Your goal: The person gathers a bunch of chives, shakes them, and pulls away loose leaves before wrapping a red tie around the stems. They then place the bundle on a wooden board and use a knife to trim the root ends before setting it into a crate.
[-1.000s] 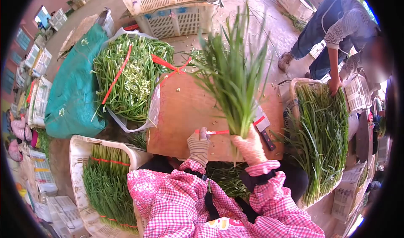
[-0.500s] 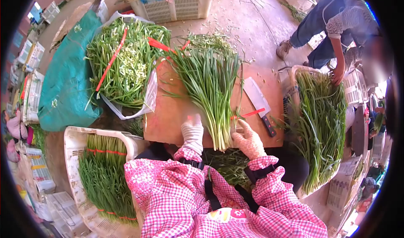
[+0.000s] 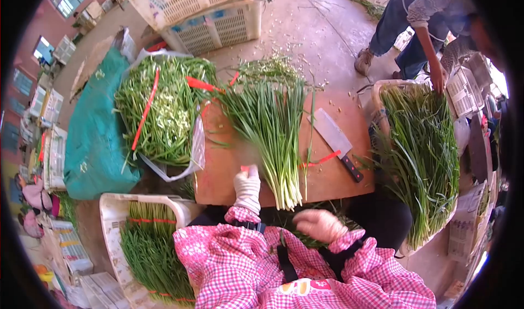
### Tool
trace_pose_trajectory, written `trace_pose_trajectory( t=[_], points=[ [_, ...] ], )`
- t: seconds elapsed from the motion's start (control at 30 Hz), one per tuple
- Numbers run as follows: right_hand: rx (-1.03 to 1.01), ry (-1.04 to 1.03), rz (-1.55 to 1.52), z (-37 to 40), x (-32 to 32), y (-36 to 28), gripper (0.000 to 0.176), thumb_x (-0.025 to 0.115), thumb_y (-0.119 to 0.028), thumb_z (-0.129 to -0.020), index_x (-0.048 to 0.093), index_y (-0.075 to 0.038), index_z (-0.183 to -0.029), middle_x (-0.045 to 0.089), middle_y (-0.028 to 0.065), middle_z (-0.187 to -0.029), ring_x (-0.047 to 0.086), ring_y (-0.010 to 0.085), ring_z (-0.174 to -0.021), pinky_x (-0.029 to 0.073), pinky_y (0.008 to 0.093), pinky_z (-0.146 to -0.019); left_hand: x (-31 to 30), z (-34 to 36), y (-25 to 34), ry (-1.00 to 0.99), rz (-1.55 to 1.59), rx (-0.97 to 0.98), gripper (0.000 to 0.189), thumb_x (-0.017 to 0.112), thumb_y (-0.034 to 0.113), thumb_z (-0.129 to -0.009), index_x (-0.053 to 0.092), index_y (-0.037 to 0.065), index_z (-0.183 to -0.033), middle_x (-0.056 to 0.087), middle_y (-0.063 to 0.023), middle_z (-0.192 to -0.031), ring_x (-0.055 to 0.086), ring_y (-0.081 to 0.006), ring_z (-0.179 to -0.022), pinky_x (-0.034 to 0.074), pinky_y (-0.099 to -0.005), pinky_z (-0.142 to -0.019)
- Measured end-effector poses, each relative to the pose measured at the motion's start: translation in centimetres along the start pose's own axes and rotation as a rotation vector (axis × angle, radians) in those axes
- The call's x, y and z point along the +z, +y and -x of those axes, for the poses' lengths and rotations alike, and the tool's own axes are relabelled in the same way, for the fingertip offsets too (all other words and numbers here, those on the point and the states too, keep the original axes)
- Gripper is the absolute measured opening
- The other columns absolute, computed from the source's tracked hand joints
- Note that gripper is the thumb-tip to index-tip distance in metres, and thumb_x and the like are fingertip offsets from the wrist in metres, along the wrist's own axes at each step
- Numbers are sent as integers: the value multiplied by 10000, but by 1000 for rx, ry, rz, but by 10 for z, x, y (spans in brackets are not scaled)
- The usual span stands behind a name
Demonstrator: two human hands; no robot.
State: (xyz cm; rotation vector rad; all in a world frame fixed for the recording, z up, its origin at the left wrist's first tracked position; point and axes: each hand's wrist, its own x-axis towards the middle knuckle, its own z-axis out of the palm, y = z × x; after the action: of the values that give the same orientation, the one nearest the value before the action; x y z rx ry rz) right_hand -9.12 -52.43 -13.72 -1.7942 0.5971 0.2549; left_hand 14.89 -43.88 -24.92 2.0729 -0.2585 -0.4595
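As the right hand (image 3: 322, 225), blurred, hangs just off the near edge of the board (image 3: 221, 180), apart from the left hand (image 3: 247, 186), whether either grips anything cannot be told. Light taps to level the pale stem ends (image 3: 287, 202) would likely serve the work best. The bunch (image 3: 277, 142) lies on the board, just right of the left hand and beyond the right, the knife (image 3: 334, 136) farther right.
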Motion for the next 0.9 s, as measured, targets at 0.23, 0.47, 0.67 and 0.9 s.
trace_pose_trajectory(
  t=[0.23, 0.47, 0.67, 0.9],
  points=[
    [-140, 107, 123, -36, 49, -1, 384, 574, -265, -877, 609, -57, -1198, 658, 204, -1071, 629, 357, -1015, 500, 408, -885, 0, 1, 1, -33, 172, -132, 345, 614, 305, -921, 672, -18, -818, 630, -42, -665, 527, -102, -603, 453, -329, -602],
    [-163, -269, 184, 24, 42, -24, 425, 522, -331, -918, 563, -46, -1230, 643, 198, -1103, 617, 342, -1033, 479, 419, -910, -14, -18, -4, -52, -85, -49, 279, 560, 298, -849, 582, 67, -693, 508, -24, -588, 475, -133, -537, 382, -352, -467],
    [-203, 135, -103, 117, -26, -24, 383, 529, -267, -900, 586, -52, -1212, 667, 180, -1044, 634, 342, -989, 495, 407, -877, -62, -69, -43, 102, 259, 68, 454, 591, 268, -925, 523, 0, -1285, 600, -104, -1176, 571, -195, -1025, 466, -342, -861],
    [-57, 758, -336, 269, -103, 19, 317, 595, -213, -916, 611, -63, -1195, 694, 108, -1033, 655, 220, -997, 498, 323, -904, -40, 61, 171, 91, 333, 456, 461, 581, 204, -944, 475, 11, -1350, 521, -145, -1346, 494, -221, -1221, 375, -308, -1055]
  ],
)
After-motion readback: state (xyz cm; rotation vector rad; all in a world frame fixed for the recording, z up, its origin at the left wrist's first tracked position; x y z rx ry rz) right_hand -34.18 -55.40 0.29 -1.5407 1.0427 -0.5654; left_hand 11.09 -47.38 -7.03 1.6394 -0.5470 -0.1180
